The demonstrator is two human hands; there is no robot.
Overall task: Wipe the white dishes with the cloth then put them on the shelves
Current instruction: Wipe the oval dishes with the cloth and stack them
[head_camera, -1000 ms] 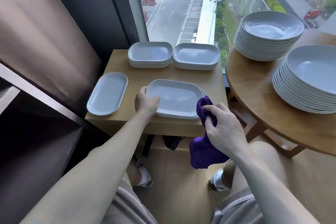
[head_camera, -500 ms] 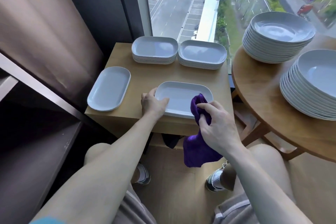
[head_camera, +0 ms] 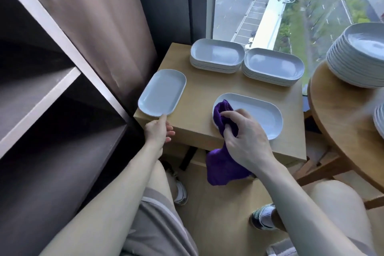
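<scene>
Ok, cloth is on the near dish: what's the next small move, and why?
Probably sweep the purple cloth rightward along the near dish: the right hand holds it bunched on the dish's left end, and the rest lies uncovered. The left hand touches the side dish, so press lightly.

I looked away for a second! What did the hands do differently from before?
The left hand let go of the near dish and moved left; its finger now reaches the rim of the single dish on the left. The right hand, gripping the purple cloth, slid it onto the near dish's left end. The dishes and both rear stacks stayed put.
</scene>
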